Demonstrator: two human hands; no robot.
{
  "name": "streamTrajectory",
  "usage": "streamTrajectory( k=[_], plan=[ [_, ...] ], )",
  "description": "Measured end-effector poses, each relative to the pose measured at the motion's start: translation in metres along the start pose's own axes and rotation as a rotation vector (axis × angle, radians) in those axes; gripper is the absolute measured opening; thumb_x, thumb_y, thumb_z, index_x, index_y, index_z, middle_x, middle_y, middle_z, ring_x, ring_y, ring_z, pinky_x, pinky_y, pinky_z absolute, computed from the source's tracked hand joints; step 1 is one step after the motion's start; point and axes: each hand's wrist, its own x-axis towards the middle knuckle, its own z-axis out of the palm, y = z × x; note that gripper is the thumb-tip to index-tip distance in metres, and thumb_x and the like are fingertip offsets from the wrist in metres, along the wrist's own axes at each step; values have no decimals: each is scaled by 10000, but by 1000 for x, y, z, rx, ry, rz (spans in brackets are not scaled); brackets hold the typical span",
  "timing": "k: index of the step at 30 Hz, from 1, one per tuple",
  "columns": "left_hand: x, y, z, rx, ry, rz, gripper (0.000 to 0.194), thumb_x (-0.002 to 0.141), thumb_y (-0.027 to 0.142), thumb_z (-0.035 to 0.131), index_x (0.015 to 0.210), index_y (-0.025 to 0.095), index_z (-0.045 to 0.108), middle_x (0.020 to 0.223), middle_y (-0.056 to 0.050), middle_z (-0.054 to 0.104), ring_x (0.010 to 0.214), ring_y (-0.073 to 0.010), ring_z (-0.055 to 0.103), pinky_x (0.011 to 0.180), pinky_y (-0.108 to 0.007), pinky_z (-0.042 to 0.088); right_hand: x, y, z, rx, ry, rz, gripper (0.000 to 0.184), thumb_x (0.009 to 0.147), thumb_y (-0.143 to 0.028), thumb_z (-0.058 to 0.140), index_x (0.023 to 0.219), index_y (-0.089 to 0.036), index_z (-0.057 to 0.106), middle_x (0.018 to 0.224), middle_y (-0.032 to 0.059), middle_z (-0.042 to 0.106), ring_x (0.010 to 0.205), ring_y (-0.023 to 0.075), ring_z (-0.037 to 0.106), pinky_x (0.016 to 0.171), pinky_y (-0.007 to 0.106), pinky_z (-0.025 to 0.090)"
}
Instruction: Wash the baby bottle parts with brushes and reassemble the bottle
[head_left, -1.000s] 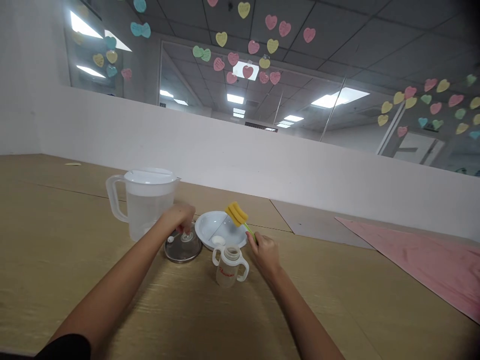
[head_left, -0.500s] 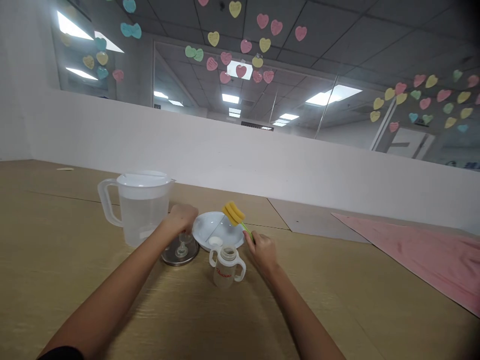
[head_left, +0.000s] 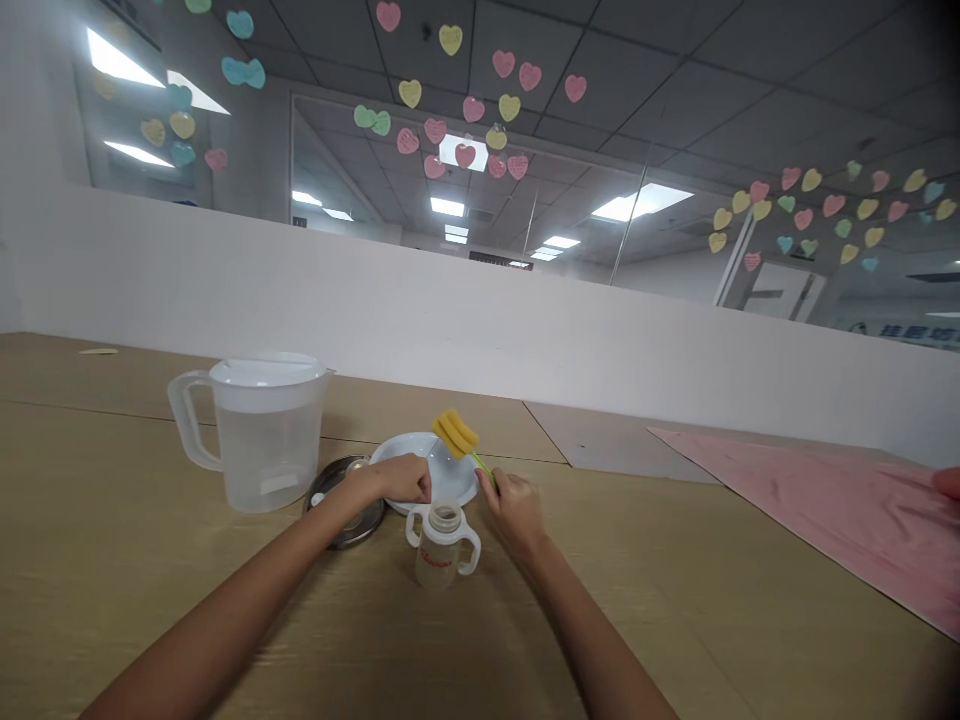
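Observation:
My left hand (head_left: 399,479) is curled above the near edge of a white plate (head_left: 394,450), just behind a baby bottle (head_left: 436,555). Its fingers are closed, and I cannot tell whether they hide something small. The uncapped bottle stands upright, with two white handles and red lettering. My right hand (head_left: 517,510) grips the green handle of a yellow sponge bottle brush (head_left: 455,434), whose head is over the plate. A round steel-rimmed lid (head_left: 352,532) lies left of the plate, partly under my left wrist, with a small white piece (head_left: 318,498) on it.
A clear plastic pitcher (head_left: 262,450) with a white lid stands left of the steel-rimmed lid on a wooden table (head_left: 97,560). A pink sheet (head_left: 795,510) lies on the right. A person's fingers (head_left: 948,484) enter at the right edge. A white partition (head_left: 450,320) runs behind.
My left hand has moved right, from over the steel-rimmed lid to the plate's near edge. My right hand still holds the brush. Another person's fingers have appeared at the right edge.

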Motion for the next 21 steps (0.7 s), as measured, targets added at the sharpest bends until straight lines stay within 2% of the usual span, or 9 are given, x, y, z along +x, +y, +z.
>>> streamTrajectory(
  k=[3, 5, 7, 9, 11, 12, 16, 21],
  plan=[
    [2, -2, -1, -25, 24, 45, 133, 627, 171, 543, 662, 173, 671, 635, -5, 638, 607, -155, 561, 578, -225, 413, 0, 0, 1, -2, 12, -1, 520, 934, -410, 301, 552, -156, 545, 426, 11, 522, 382, 70, 422, 466, 245, 194],
    [3, -2, -5, -30, 115, 53, 185, 694, 205, 490, 743, 149, 659, 751, -41, 640, 692, -176, 566, 659, -258, 428, 0, 0, 1, 2, 23, 5, 526, 935, -411, 295, 553, -153, 549, 422, 9, 517, 377, 68, 410, 466, 241, 191],
    [4, -3, -12, -52, 272, 56, 267, 779, 245, 401, 872, 123, 618, 910, -84, 616, 822, -192, 554, 772, -297, 423, 0, 0, 1, 6, 32, 8, 525, 934, -407, 301, 551, -149, 549, 423, 6, 514, 377, 66, 402, 467, 236, 194],
    [5, -5, -20, -135, 481, 53, 309, 826, 287, 341, 953, 112, 562, 988, -103, 581, 912, -195, 529, 847, -329, 410, 0, 0, 0, 7, 41, 11, 516, 931, -401, 314, 546, -148, 545, 424, 5, 512, 379, 66, 400, 468, 234, 196],
    [5, -7, -26, -315, 645, 39, 319, 845, 337, 316, 971, 128, 521, 986, -86, 567, 929, -186, 528, 845, -339, 434, 0, 0, 0, 7, 40, 12, 503, 928, -397, 327, 548, -150, 545, 424, 4, 510, 380, 67, 398, 468, 236, 198],
    [5, -8, -29, -432, 680, 33, 316, 848, 362, 311, 958, 139, 506, 977, -72, 561, 919, -179, 535, 820, -335, 457, 0, 0, 0, 8, 37, 9, 497, 927, -395, 330, 552, -151, 546, 426, 4, 511, 380, 68, 398, 468, 237, 199],
    [4, -2, -34, -794, 621, 57, 292, 833, 425, 339, 859, 161, 460, 916, -32, 539, 860, -152, 557, 734, -307, 513, 0, 0, 0, 13, 41, -7, 492, 929, -391, 326, 560, -154, 548, 425, 4, 508, 380, 69, 397, 464, 241, 194],
    [-4, 14, -37, -715, 615, 80, 323, 778, 460, 483, 884, 155, 466, 913, -34, 584, 811, -139, 579, 752, -293, 497, 0, 2, 0, 15, 69, -4, 496, 929, -387, 328, 545, -155, 538, 413, 2, 493, 372, 63, 380, 465, 239, 187]
  ],
)
